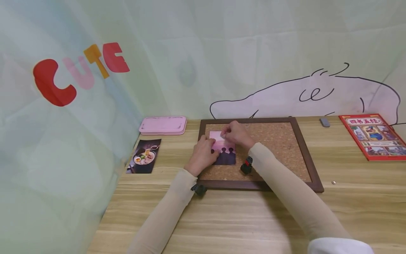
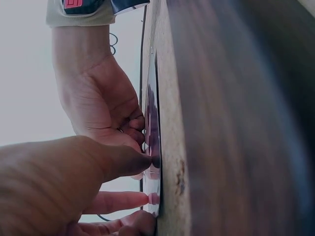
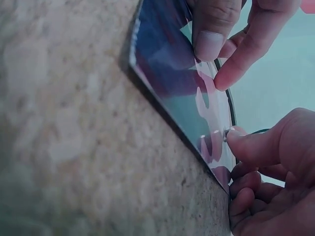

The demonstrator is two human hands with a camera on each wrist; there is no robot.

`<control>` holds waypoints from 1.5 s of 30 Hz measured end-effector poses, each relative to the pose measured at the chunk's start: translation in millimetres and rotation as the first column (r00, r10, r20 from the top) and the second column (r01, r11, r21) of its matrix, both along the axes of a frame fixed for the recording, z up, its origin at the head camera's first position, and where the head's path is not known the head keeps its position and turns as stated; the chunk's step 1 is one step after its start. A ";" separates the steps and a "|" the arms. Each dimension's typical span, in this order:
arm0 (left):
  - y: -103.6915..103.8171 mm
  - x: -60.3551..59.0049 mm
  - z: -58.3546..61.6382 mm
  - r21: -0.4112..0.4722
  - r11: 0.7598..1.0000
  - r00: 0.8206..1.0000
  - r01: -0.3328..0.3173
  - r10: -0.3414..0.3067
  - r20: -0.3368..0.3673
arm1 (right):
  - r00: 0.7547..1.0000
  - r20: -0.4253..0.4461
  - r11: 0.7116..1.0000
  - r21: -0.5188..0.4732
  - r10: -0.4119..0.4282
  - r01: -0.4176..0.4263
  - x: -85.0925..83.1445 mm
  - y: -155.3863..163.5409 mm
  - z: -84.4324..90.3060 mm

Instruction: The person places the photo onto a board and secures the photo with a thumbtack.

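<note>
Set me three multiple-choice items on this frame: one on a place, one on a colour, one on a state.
1. Where does the pink photo lie?
A. on the cork board
B. on the red book
C. in the pink tray

2. What colour is the book at the table's right edge?
A. blue
B. red
C. green

3. What is the right hand doing?
A. resting flat on the table
B. lifting the pink tray
C. pinching a small pin at the photo's top edge

Answers:
1 A: the pink photo lies on the cork board.
2 B: the book has a red cover.
3 C: the right hand presses a pin to the photo, while the left hand steadies it.
</note>
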State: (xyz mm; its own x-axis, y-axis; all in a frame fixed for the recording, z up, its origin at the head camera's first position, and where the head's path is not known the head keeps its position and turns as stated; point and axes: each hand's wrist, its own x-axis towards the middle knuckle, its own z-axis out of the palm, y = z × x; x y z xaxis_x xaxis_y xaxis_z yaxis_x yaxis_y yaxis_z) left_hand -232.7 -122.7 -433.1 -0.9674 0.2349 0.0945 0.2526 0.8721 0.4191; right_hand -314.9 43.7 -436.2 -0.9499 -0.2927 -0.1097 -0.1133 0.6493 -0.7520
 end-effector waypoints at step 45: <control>0.2 -1.2 -1.6 -0.008 1.000 1.000 0.000 0.000 0.003 | 0.997 0.068 0.999 -0.017 0.030 -0.029 0.1 6.6 5.7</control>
State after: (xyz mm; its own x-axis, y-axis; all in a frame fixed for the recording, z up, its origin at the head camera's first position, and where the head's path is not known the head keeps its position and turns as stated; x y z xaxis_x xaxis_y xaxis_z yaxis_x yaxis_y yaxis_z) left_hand -233.9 -122.4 -434.7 -0.9678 0.2352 0.0899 0.2511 0.8754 0.4131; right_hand -314.8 50.3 -430.5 -0.9312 -0.3229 -0.1693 -0.0802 0.6342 -0.7690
